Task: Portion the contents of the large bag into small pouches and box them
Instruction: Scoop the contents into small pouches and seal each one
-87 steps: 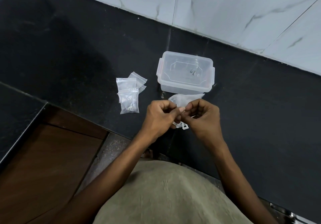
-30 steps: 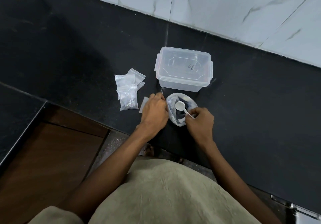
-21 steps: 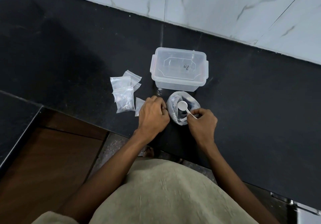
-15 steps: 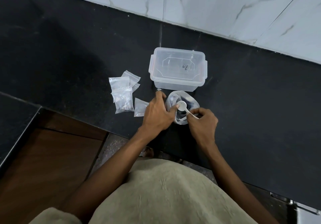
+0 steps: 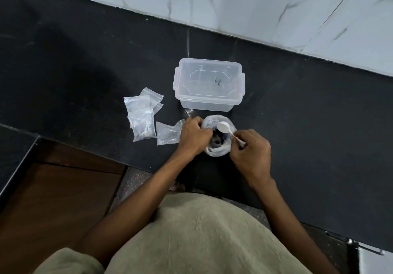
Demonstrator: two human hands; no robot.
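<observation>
The large clear bag [image 5: 217, 151] stands open on the black counter near its front edge, dark contents showing inside. My left hand [image 5: 194, 136] grips the bag's left rim. My right hand [image 5: 251, 151] pinches the handle of a small white scoop [image 5: 223, 127], whose bowl hovers over the bag's mouth. A small empty pouch [image 5: 167, 135] lies flat just left of my left hand. Further left lies a pile of small pouches [image 5: 141, 117]; the front one holds dark bits. Behind the bag stands a clear plastic box [image 5: 209, 84] with its lid on.
The black counter [image 5: 85, 61] runs back to a white marble-tiled wall [image 5: 276, 3]. The counter's front edge drops to a brown floor at lower left. A metal fitting [image 5: 361, 247] shows at the lower right corner.
Both hands came down from in front of me to the large bag. A small pouch now lies on the counter left of my left hand, which slid onto the bag's rim. The scoop stays above the opening.
</observation>
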